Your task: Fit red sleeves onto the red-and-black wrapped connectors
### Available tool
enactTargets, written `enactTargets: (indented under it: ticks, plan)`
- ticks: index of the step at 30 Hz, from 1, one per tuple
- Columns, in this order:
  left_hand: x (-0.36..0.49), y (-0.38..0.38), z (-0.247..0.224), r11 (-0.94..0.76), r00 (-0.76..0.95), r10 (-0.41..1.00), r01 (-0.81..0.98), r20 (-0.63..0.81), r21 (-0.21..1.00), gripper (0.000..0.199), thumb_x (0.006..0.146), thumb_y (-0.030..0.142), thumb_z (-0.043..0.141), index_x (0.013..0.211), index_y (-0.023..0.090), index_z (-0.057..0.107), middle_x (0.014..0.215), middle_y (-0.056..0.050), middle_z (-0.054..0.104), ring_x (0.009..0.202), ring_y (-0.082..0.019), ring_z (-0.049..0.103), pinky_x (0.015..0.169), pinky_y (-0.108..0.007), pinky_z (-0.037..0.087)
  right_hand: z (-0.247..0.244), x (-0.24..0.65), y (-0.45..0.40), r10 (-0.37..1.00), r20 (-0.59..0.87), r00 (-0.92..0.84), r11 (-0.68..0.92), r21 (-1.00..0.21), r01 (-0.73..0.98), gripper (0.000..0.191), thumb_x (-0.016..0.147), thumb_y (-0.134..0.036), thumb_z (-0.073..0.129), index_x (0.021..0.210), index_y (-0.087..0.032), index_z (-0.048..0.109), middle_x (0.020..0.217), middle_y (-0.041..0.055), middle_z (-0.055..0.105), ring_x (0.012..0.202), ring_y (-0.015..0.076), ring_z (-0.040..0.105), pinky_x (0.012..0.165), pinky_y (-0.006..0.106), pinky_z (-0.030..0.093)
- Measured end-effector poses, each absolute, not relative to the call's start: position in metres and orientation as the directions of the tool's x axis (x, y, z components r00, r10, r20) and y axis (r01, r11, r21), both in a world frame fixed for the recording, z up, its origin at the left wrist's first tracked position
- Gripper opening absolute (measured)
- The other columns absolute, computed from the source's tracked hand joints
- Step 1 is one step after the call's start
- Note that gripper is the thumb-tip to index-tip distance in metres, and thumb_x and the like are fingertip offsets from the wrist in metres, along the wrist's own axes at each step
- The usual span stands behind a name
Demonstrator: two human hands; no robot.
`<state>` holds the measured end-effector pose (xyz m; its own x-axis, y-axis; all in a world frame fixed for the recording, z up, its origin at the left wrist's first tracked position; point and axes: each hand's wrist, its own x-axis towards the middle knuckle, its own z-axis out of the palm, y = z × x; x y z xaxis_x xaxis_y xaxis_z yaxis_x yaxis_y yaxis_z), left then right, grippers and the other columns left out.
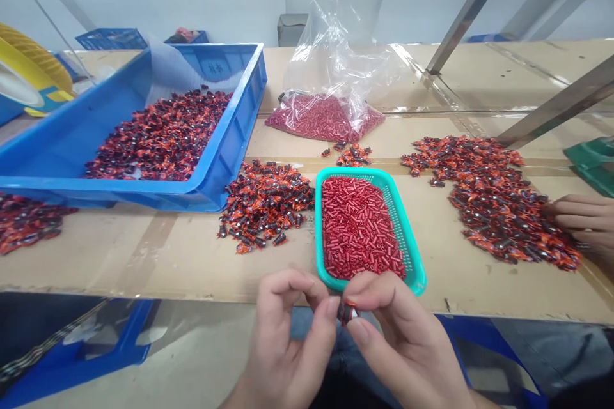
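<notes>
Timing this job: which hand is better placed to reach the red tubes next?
Right, probably: the right hand lies nearer the teal tray than the left hand, both pinching the dark part.

Teal tray [318, 230] just beyond the hands [398, 332]

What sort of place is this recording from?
Probably a small-parts assembly workshop: a blue crate of small red-and-black parts, a teal tray of red tubes, and loose piles on a cardboard-topped bench.

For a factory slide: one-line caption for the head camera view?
Left hand and right hand pinch a small dark-and-red part above a teal tray of red tubes.
</notes>
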<state>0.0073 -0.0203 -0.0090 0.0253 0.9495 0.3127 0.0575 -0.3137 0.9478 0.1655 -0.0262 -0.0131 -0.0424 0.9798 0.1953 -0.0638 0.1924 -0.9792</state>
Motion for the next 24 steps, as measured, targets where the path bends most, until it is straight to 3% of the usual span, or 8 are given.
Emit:
enactTargets:
  ticks: [3,5,9,12,14,17,21,24]
  plan:
    - [0.014,-0.018,-0.009,-0.241,-0.034,0.969,0.098,0.245,0.966,0.012,0.104,0.018,0.059,0.104,0.028,0.052,0.077,0.006,0.060,0.067,-0.009,0.062,0.066,-0.015,0.055,-0.020,0.166,-0.024,0.905,0.422,-0.061,0.426,-0.894,0.139,0.023,0.089,-0.013,0.074,0.103,-0.029,0.065,0.090,0.0020,0.071,0.076,0.0178,0.070,0.069,0.029,0.059]
    - [0.014,-0.014,-0.009,-0.190,-0.055,0.979,0.099,0.196,0.977,0.009,0.106,0.021,0.058,0.103,0.028,0.052,0.070,0.008,0.055,0.058,-0.007,0.056,0.057,-0.012,0.050,-0.021,0.165,-0.025,0.897,0.434,-0.076,0.441,-0.882,0.167,0.028,0.087,-0.009,0.074,0.105,-0.029,0.065,0.091,0.0019,0.071,0.079,0.0176,0.071,0.072,0.029,0.059]
    - [0.003,-0.009,-0.013,-0.252,-0.099,0.959,0.118,0.264,0.961,0.007,0.107,0.024,0.056,0.112,0.027,0.060,0.080,0.004,0.066,0.071,-0.008,0.065,0.069,-0.013,0.056,-0.016,0.165,-0.031,0.980,0.192,-0.047,0.190,-0.981,-0.047,0.006,0.097,-0.026,0.071,0.100,-0.027,0.066,0.088,0.0024,0.069,0.079,0.0165,0.067,0.073,0.028,0.057]
    - [-0.007,-0.008,-0.014,-0.458,0.038,0.889,0.134,0.457,0.879,0.029,0.098,0.033,0.073,0.125,0.024,0.065,0.111,-0.005,0.074,0.104,-0.016,0.071,0.095,-0.025,0.060,-0.012,0.165,-0.030,0.992,-0.083,-0.091,-0.102,-0.968,-0.228,0.021,0.095,-0.044,0.074,0.092,-0.024,0.067,0.088,0.0034,0.068,0.080,0.0163,0.064,0.074,0.028,0.055]
    - [-0.009,-0.006,-0.011,-0.591,0.191,0.802,0.126,0.566,0.796,0.046,0.087,0.031,0.085,0.129,0.022,0.066,0.115,-0.008,0.077,0.107,-0.020,0.074,0.095,-0.030,0.063,-0.011,0.165,-0.027,0.967,-0.181,-0.181,-0.231,-0.924,-0.305,0.030,0.092,-0.050,0.076,0.089,-0.022,0.065,0.086,0.0029,0.066,0.076,0.0146,0.061,0.070,0.026,0.054]
    - [-0.006,-0.003,-0.005,-0.660,0.265,0.743,0.136,0.615,0.738,0.037,0.086,0.015,0.085,0.120,0.020,0.070,0.102,-0.007,0.081,0.093,-0.020,0.077,0.083,-0.031,0.066,-0.010,0.168,-0.022,0.955,-0.162,-0.249,-0.239,-0.917,-0.319,0.035,0.095,-0.055,0.070,0.086,-0.022,0.064,0.080,0.0010,0.063,0.070,0.0129,0.057,0.063,0.023,0.051]
    - [-0.002,-0.005,-0.004,-0.547,0.101,0.837,0.095,0.538,0.832,0.029,0.085,0.017,0.087,0.110,0.022,0.074,0.093,-0.003,0.081,0.084,-0.018,0.078,0.077,-0.027,0.066,-0.010,0.185,-0.012,0.983,0.062,-0.174,0.068,-0.997,0.031,0.029,0.107,-0.048,0.053,0.097,-0.026,0.070,0.085,0.0026,0.069,0.079,0.0170,0.066,0.070,0.026,0.054]
    - [-0.002,-0.010,-0.007,-0.479,0.019,0.878,0.075,0.479,0.875,0.035,0.080,0.020,0.091,0.111,0.024,0.074,0.090,-0.001,0.082,0.079,-0.017,0.077,0.075,-0.024,0.065,-0.021,0.206,0.007,0.942,0.301,-0.147,0.331,-0.772,0.542,0.016,0.106,-0.032,0.057,0.110,-0.026,0.071,0.103,0.0071,0.075,0.095,0.0230,0.070,0.084,0.035,0.055]
